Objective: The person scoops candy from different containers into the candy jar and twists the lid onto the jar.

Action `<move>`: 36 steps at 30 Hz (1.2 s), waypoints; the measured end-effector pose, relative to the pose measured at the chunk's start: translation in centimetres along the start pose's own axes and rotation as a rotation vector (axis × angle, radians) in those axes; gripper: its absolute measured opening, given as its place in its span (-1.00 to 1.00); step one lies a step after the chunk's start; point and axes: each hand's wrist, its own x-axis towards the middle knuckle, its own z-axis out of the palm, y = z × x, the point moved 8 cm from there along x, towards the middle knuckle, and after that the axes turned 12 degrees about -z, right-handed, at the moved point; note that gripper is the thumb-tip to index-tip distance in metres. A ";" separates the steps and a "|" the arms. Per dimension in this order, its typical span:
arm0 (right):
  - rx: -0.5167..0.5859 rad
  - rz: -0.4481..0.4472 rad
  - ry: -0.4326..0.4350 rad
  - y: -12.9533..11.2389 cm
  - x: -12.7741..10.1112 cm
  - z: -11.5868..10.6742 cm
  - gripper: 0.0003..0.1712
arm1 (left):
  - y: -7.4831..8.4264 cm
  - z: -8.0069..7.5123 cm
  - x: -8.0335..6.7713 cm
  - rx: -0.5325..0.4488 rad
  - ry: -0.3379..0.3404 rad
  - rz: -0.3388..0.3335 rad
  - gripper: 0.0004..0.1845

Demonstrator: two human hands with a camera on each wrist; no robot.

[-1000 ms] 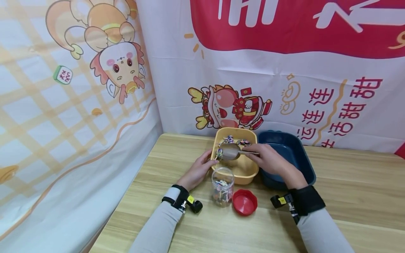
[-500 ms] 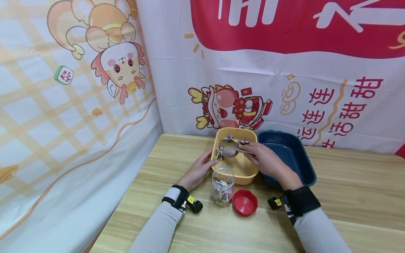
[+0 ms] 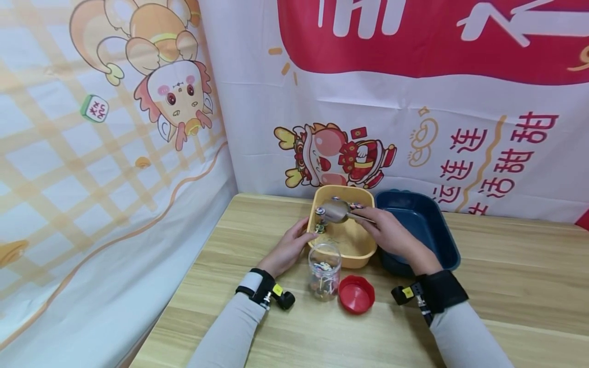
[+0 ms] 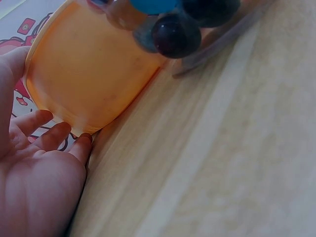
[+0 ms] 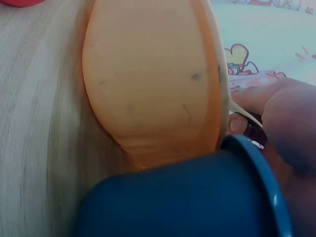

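My right hand [image 3: 393,235] grips the handle of a metal scoop [image 3: 337,211], whose bowl lies inside the yellow plastic bin [image 3: 353,244]. A lollipop [image 3: 320,210] is at the scoop's tip; whether it rests on the metal, I cannot tell. Another lollipop [image 3: 319,228] lies by the bin's left wall, with a few more partly hidden behind the scoop. My left hand [image 3: 286,250] holds the bin's left side, thumb at the rim and fingers against the outer wall [image 4: 94,64]. In the right wrist view, the right hand [image 5: 289,118] shows beyond the bin's rim.
A clear jar [image 3: 324,281] with lollipops in its lower part stands uncovered before the yellow bin. Beside it lies a red lid [image 3: 356,295]. A dark blue bin [image 3: 421,225] stands right of the yellow one, under my right forearm. Printed cloth [image 3: 248,102] hangs behind the table.
The scoop's bowl has shifted up and slightly right within the yellow bin, and lollipops by the left wall have shifted. The left hand has stayed on the bin.
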 end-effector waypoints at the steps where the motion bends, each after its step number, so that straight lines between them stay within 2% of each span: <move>1: 0.027 0.015 0.007 0.2 -0.1 -0.1 -0.61 | 0.0 0.0 0.0 0.000 0.000 0.002 -0.31; 8: 0.156 0.061 0.058 0.2 -0.5 -2.0 -0.59 | 0.1 0.1 0.0 -0.001 -0.012 0.003 -0.28; 16: 0.220 -0.038 0.195 -3.5 -1.1 -6.5 -0.54 | -0.2 -0.3 0.0 0.028 0.043 -0.044 -0.26; 21: 0.261 -0.136 0.259 -6.3 -1.6 -8.9 -0.59 | -0.3 -0.2 0.1 0.014 0.021 -0.054 -0.29; 24: 0.255 -0.171 0.225 -7.9 -2.0 -9.7 -0.59 | -0.4 -0.2 0.0 0.006 0.001 -0.051 -0.31; 31: 0.154 -0.211 0.060 -10.9 -4.0 -11.7 -0.57 | -0.3 -0.3 0.0 0.029 0.009 -0.040 -0.30; 36: 0.161 -0.268 -0.048 -12.2 -5.4 -12.2 -0.59 | -0.5 -0.5 0.4 0.029 0.012 -0.034 -0.30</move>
